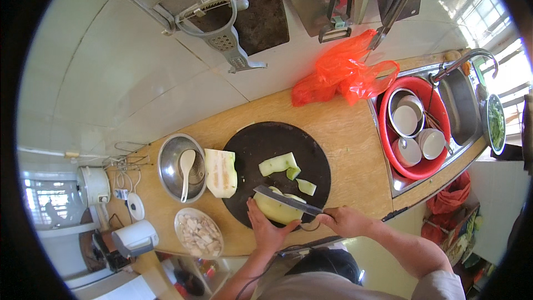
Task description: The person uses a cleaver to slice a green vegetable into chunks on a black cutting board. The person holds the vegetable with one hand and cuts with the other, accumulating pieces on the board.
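Note:
In front of me a pale green gourd piece [270, 213] lies on a round black cutting board [310, 143]. My left hand [266, 229] holds it steady from the near side, fingers and thumb spread around it. My right hand [344, 220] grips a knife [287, 201] by the handle, its blade lying across the top of the gourd. How deep the edge has gone in cannot be made out. Farther back on the board are a flat cut strip [275, 164] and a smaller offcut [307, 186]. A larger gourd half [220, 175], cut face up, overlaps the board's left edge.
Left of the board stand a steel bowl [167, 175] with a white spoon [187, 168] and a dish of chopped pale pieces [200, 233]. A red plastic bag [345, 75] sits by the wall. Rightward, a red basin [444, 112] of bowls rests at the sink [460, 96]. A grater [227, 43] hangs above.

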{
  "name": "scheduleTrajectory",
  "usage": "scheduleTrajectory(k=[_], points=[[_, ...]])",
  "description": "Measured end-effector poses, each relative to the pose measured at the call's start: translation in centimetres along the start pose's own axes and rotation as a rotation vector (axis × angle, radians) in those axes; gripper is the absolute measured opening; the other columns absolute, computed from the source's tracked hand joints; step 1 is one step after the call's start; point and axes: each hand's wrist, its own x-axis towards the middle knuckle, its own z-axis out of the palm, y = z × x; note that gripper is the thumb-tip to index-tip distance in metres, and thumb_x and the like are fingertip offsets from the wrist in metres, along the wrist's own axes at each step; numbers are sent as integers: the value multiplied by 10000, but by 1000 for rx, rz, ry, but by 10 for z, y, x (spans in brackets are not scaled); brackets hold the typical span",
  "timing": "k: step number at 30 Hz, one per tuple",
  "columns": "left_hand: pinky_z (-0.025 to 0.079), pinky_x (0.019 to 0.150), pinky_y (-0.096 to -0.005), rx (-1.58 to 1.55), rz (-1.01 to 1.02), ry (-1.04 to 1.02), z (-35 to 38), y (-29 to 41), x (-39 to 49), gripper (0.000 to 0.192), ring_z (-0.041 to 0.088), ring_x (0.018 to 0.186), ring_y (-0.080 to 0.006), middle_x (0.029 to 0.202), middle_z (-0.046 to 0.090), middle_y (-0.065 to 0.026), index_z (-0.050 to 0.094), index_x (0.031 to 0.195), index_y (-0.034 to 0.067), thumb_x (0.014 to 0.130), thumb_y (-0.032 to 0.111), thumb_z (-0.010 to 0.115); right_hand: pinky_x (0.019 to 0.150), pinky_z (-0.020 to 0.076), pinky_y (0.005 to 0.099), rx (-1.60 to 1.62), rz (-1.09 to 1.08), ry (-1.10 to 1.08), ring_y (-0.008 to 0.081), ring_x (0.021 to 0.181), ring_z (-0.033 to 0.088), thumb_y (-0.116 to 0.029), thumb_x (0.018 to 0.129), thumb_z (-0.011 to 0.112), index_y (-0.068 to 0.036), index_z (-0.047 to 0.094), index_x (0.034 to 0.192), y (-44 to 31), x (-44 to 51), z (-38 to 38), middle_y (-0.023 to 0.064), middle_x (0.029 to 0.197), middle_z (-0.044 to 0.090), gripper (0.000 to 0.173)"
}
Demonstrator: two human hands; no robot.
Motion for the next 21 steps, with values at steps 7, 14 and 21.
scheduleTrajectory(k=[7,14,21], points=[[278,1270,-550,56,23,-1,2,-3,-2,1508,273,1552,-516,1652,247,-380,97,1632,-128,619,494,1024,898,552,548,70,-70,30,507,1008,706,-642,1114,387,16,735,1113,5,53,3,314,957,734,744],[282,1253,-568,136,-33,-63,-15,14,10,1458,340,1509,-520,1609,332,-379,187,1600,-131,611,553,1011,989,535,511,26,-33,-48,463,1123,696,-678,1103,375,-12,742,1212,18,53,-17,296,1117,744,768],[351,1180,-608,174,50,-2,-10,8,15,1449,432,1412,-514,1519,432,-343,265,1588,-94,576,654,984,855,569,476,32,57,8,379,946,736,-746,1072,376,-11,744,1172,30,37,-19,217,969,758,828]])
